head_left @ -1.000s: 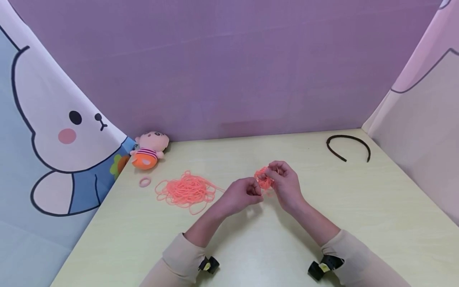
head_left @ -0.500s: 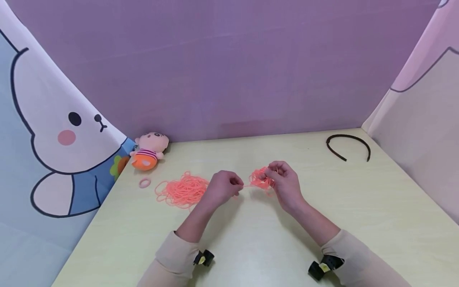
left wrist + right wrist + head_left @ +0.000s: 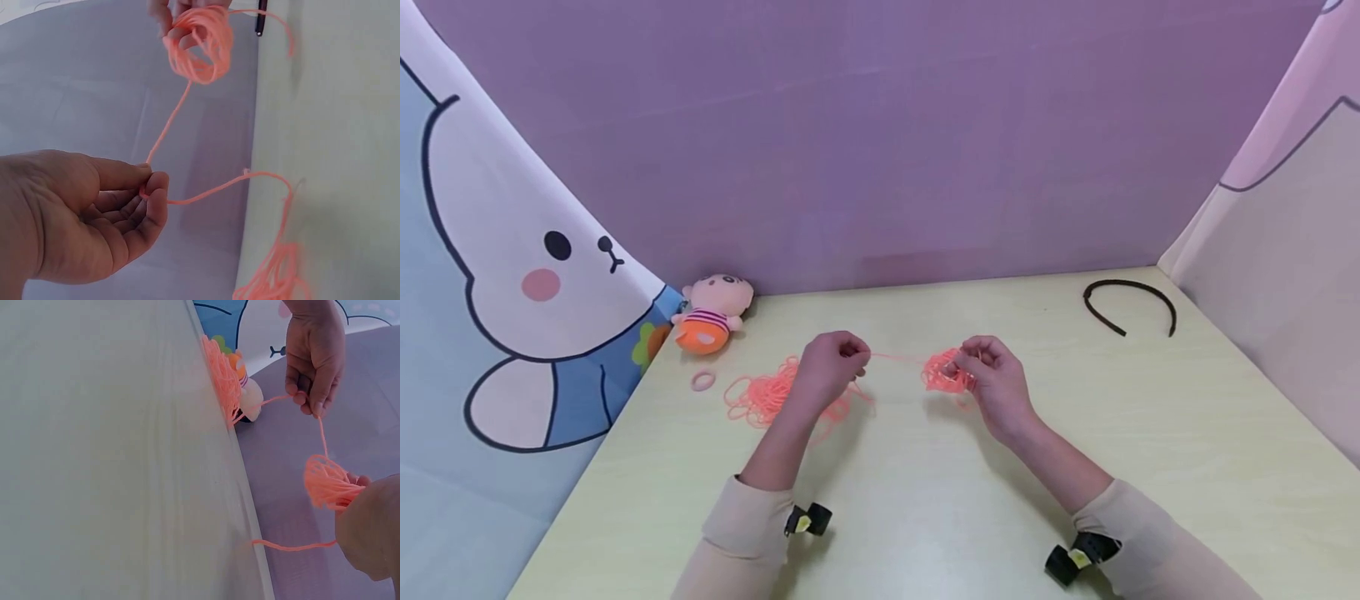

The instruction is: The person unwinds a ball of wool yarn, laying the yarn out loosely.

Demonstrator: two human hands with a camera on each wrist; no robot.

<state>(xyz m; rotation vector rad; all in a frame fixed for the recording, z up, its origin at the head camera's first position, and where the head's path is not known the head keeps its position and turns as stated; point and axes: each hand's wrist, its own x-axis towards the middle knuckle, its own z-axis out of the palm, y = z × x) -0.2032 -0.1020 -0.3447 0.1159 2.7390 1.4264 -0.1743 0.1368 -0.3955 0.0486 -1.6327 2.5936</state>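
My left hand (image 3: 833, 367) pinches a coral-pink cord (image 3: 169, 128) between thumb and fingers, above the table. From there the cord runs taut to a small looped coil (image 3: 945, 372), which my right hand (image 3: 996, 385) holds in its fingers. In the left wrist view, the coil (image 3: 203, 47) shows as a ring of several loops, with a loose tail hanging past it. On the other side of my left hand, the cord droops to a tangled pile (image 3: 763, 398) of the same cord on the table. The left hand and forearm hide part of that pile in the head view.
A pink plush doll (image 3: 711, 315) in a striped top lies at the back left, with a small pink ring (image 3: 703, 381) in front of it. Toward the back right lies a black headband (image 3: 1129, 287). A purple cloth (image 3: 880, 150) stands behind the table.
My left hand has moved left and up, away from the right hand, and the stretch of cord between them has grown longer. The right hand has stayed in place with the coil.
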